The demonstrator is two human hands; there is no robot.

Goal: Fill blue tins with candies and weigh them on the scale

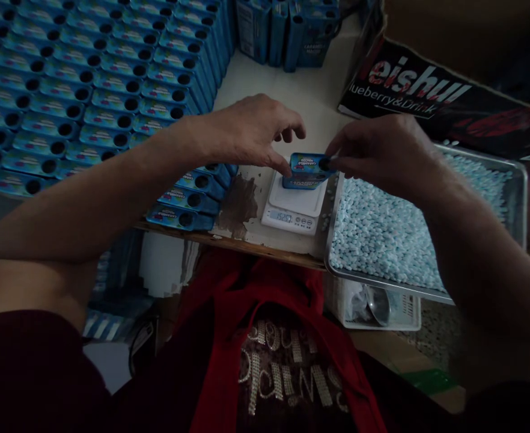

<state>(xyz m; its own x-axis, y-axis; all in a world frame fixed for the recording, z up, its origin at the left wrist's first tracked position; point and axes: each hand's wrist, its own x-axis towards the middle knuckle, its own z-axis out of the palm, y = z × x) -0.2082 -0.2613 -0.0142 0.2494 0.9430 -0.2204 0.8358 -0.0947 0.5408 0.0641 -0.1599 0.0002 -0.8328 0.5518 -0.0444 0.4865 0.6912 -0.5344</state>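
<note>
A small blue candy box (309, 171) stands on the white digital scale (292, 210), its display lit. My left hand (265, 129) is beside the box, with the thumb at its left end and the other fingers apart and curved above. My right hand (377, 150) is at the box's right end. Its thumb and fingertips are pinched together close to the round dark hole in the top. What they hold, if anything, cannot be made out. Under my right forearm lies a metal tray (524, 192) of pale blue and white candy pellets (382, 234).
Rows of blue boxes (112, 78) with round holes fill the left of the table. More boxes (287, 33) stand at the back. A black printed carton (409, 84) is behind the tray. Below the tray is a white basket (400, 319) with a metal scoop (377, 305).
</note>
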